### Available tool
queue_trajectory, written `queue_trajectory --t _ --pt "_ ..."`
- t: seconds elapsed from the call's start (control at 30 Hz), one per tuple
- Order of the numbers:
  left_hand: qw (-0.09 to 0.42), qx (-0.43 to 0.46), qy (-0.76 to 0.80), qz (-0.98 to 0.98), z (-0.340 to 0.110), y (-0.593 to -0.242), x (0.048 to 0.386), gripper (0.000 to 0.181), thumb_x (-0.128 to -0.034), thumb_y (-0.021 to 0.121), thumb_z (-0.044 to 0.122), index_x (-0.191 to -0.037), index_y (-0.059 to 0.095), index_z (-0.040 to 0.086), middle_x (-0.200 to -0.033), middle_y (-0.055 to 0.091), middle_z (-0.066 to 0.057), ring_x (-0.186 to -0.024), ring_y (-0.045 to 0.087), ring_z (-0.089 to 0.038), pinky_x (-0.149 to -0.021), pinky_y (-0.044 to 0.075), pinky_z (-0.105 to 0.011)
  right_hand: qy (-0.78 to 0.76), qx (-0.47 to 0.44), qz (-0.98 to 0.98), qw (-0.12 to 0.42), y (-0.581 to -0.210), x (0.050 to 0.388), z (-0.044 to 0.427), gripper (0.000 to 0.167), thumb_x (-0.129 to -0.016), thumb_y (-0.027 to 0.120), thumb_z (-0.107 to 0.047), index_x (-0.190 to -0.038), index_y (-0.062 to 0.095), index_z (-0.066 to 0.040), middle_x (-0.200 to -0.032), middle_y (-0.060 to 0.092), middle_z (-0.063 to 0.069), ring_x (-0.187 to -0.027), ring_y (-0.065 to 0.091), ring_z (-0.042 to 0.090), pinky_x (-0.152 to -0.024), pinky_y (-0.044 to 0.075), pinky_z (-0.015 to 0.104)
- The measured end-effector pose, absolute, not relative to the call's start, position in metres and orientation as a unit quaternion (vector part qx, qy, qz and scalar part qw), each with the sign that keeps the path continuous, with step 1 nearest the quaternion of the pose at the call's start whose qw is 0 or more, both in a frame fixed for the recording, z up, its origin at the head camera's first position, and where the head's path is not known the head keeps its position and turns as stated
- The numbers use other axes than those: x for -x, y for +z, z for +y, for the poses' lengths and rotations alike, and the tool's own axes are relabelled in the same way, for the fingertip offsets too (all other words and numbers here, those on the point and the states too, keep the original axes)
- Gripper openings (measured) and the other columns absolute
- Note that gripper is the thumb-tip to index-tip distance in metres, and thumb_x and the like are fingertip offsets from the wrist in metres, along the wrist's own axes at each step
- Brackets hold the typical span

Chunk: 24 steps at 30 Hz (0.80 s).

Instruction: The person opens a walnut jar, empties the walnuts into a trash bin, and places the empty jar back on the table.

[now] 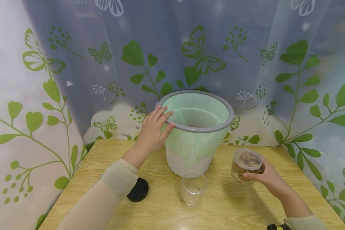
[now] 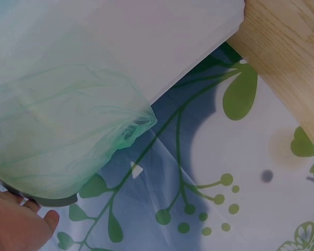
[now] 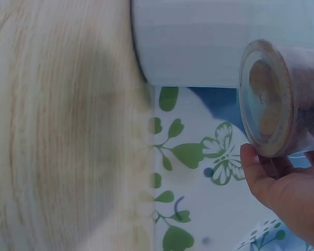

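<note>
A white bin (image 1: 187,161), lined with a translucent green bag (image 1: 194,142) under a grey rim ring (image 1: 202,129), stands upright on the table. My left hand (image 1: 152,129) rests on the left side of that rim, fingers laid over it; the left wrist view shows the hand (image 2: 18,222) at the rim too. With my right hand (image 1: 271,179) I grip a clear jar (image 1: 246,166) of brown rounded pieces, raised above the table. Its base (image 3: 264,99) shows in the right wrist view. Whether a lid covers the jar cannot be told.
An uncovered clear jar (image 1: 194,190) stands in front of the bin. A black round lid (image 1: 138,190) lies left of it, partly behind my left sleeve. A black and yellow object (image 1: 279,226) shows at the bottom edge. A patterned curtain (image 1: 166,48) hangs behind the wooden table (image 1: 164,214).
</note>
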<state>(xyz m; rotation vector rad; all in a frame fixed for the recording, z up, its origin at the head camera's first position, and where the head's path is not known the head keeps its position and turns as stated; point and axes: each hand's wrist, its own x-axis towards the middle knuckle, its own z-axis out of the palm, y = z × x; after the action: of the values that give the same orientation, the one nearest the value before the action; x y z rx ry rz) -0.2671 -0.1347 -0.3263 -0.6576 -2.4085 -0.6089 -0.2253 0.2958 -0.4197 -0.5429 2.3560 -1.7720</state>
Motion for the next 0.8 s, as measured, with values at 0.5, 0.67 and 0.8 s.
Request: queue_trajectory --t 0.5,0.67,0.8 --pt "0.28 0.243 -0.228 -0.9 -0.134 -0.327 0.267 0.082 -0.0989 0.012 0.07 -0.149 0.048 0.015 -0.159 0.034 -0.01 -0.152 0.018 -0.029 -0.116 0.021 -0.058 -0.597 0.197 0.776 0.058 -0.407 0.215 0.289 0.076 -0.094 0.066 -0.001 -0.156 0.023 -0.014 -0.133 0.048 -0.001 -0.116 0.056 0.005 -0.087 0.054 0.03" --pt "0.284 0.241 -0.229 -0.899 -0.134 -0.327 0.267 0.082 -0.0987 0.012 0.07 -0.148 0.048 0.015 -0.159 0.034 -0.01 -0.152 0.018 -0.029 -0.116 0.021 -0.058 -0.6 0.196 0.774 0.059 -0.401 0.211 0.284 0.076 -0.093 0.066 -0.001 -0.155 0.023 -0.011 -0.133 0.049 0.0 -0.116 0.057 0.006 -0.087 0.054 0.028" --pt "0.288 0.244 -0.232 -0.897 -0.133 -0.327 0.267 0.082 -0.099 0.012 0.07 -0.148 0.048 0.015 -0.159 0.036 -0.011 -0.151 0.019 -0.03 -0.116 0.021 -0.058 -0.604 0.203 0.769 0.054 -0.395 0.206 0.28 0.077 -0.092 0.067 0.001 -0.155 0.023 -0.011 -0.132 0.05 -0.001 -0.116 0.057 0.006 -0.087 0.054 0.027"
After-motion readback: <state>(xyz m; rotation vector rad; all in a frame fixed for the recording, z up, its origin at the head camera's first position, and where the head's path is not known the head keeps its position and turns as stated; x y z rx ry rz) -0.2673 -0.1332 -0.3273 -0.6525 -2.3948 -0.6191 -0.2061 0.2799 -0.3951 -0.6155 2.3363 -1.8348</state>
